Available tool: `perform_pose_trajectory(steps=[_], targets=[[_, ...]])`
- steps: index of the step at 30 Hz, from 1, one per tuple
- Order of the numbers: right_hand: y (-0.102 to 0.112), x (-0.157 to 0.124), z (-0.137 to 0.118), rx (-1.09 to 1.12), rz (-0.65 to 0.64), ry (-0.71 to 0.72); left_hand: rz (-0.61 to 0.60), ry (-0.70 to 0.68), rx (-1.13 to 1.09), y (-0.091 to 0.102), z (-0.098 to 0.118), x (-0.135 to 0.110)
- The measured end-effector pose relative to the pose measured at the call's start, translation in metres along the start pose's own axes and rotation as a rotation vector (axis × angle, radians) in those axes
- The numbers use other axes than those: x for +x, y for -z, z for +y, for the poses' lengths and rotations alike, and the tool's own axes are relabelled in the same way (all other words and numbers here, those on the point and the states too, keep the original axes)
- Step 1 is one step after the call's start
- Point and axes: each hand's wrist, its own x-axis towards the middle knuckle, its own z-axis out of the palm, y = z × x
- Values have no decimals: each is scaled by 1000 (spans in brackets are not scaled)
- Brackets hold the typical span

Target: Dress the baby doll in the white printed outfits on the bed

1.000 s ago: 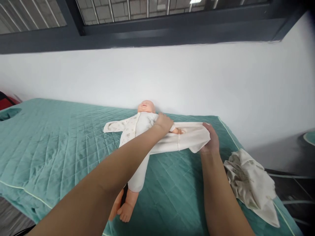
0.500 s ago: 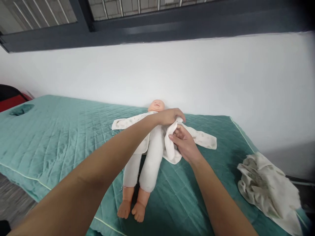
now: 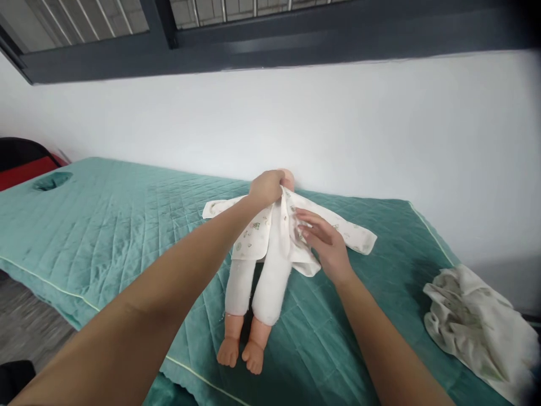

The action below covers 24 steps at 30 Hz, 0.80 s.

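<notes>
A baby doll (image 3: 267, 290) lies on its back, feet toward me, with a white body and legs and bare skin-toned feet. It has on a white printed baby shirt (image 3: 252, 234), unfastened down the front, its sleeves stretched out to both sides. At the neck, my left hand (image 3: 267, 187) is closed on the shirt's front edge and hides much of the doll's head. My right hand (image 3: 326, 243) is open, fingers apart, its fingertips at the shirt's right front panel. White trunk shows between the two panels.
The doll lies on a bed with a green quilted cover (image 3: 139, 225), pushed against a white wall (image 3: 380, 129). A crumpled pale cloth (image 3: 477, 327) lies at the right. A round hole (image 3: 53, 181) shows at the bed's left end. Above runs a dark window frame (image 3: 270, 48).
My left hand has moved left to the doll's neck. My right hand has let go of the gathered shirt panel and opened. That panel now lies flatter, its printed side showing.
</notes>
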Motion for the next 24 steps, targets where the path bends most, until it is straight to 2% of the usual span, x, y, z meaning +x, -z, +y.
perform_pose_trajectory(steps=[3, 6, 10, 14, 18, 22, 24], targets=[[-1, -1, 7, -276, 23, 80, 18, 90, 11, 0, -7, -2], [-5, -3, 5, -490, -113, 124, 8, 116, -52, -1, -11, -3], [-18, -8, -3, -744, -268, 207, 59, 56, -233, -2, -21, -11], [-29, -12, -10, -951, -346, 257, 166, 10, -289, -2, -40, -37], [-32, -14, -12, -1000, -387, 257, 150, -22, -263, -4, -65, -73], [-28, -11, -9, -882, -358, 264, 198, -79, -235, -8, -83, -118], [-27, -11, -7, -824, -332, 276, 202, -39, -249, -12, -87, -146]])
